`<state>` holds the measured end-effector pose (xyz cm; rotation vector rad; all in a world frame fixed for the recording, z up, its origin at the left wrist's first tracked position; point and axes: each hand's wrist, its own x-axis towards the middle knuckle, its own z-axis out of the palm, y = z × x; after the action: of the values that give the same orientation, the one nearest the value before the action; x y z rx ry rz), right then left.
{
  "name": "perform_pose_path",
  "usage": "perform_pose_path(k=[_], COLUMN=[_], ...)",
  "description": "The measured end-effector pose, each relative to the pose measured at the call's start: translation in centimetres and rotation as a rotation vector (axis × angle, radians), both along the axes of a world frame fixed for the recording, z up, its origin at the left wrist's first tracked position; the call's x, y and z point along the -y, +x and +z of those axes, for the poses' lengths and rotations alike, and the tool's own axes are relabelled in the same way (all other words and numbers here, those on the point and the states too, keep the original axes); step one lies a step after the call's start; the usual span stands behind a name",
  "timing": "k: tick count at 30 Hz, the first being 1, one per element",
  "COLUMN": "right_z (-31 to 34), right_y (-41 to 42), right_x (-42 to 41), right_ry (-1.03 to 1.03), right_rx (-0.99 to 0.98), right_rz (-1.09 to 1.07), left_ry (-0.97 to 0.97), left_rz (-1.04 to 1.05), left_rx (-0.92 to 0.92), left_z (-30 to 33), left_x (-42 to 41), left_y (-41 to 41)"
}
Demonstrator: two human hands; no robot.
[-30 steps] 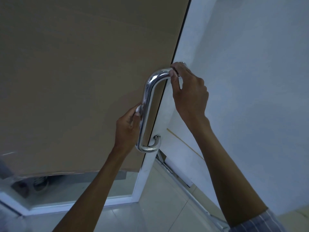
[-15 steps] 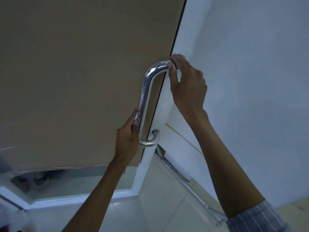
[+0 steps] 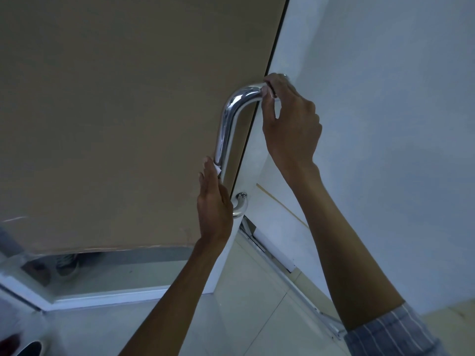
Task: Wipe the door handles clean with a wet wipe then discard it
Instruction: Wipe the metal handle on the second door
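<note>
On the door handle point(image 3: 226, 124), the left hand point(image 3: 214, 201) grips a wet wipe point(image 3: 218, 170) low, the right hand point(image 3: 290, 124) pinches the top.

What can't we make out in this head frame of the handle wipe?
- Wet wipe: only a white scrap shows; the left hand covers the rest.
- Door handle: upper mount hidden by the right hand; lower stretch behind the left hand.
- Whether the right hand holds a wipe too: a pale bit at its fingertips, too small to tell.
- Dark objects at the bottom left corner: blurred, cut off.
</note>
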<state>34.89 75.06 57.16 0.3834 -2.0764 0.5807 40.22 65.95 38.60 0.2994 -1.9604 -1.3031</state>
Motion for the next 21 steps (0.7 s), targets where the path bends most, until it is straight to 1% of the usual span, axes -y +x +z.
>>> perform_pose_path(k=[4, 9, 11, 14, 15, 18, 21], right_z=[0.0, 0.0, 0.0, -0.1, 0.0, 0.0, -0.1], right_y=[-0.2, -0.2, -0.1, -0.2, -0.3, -0.1, -0.2], right_x=[0.1, 0.0, 0.0, 0.0, 0.0, 0.2, 0.1], right_ry=[-0.004, 0.021, 0.019, 0.0, -0.005, -0.017, -0.025], right_rx=[0.005, 0.006, 0.021, 0.017, 0.019, 0.037, 0.055], right_rz=[-0.01, -0.026, -0.044, -0.033, -0.03, -0.037, -0.038], left_ry=[-0.034, -0.004, -0.023, -0.089, -0.096, -0.035, -0.106], left_rz=[0.037, 0.052, 0.056, -0.01, -0.02, 0.013, 0.0], left_rx=[-0.06, -0.021, -0.041, -0.081, -0.072, -0.005, -0.049], left_z=[-1.0, -0.8, -0.4, -1.8, -2.4, -2.9, -3.0], left_x=[-1.8, -1.1, -1.5, -2.3, -2.0, -1.4, -2.3], left_y=[0.9, -1.1, -0.7, 1.0, 0.8, -0.2, 0.5])
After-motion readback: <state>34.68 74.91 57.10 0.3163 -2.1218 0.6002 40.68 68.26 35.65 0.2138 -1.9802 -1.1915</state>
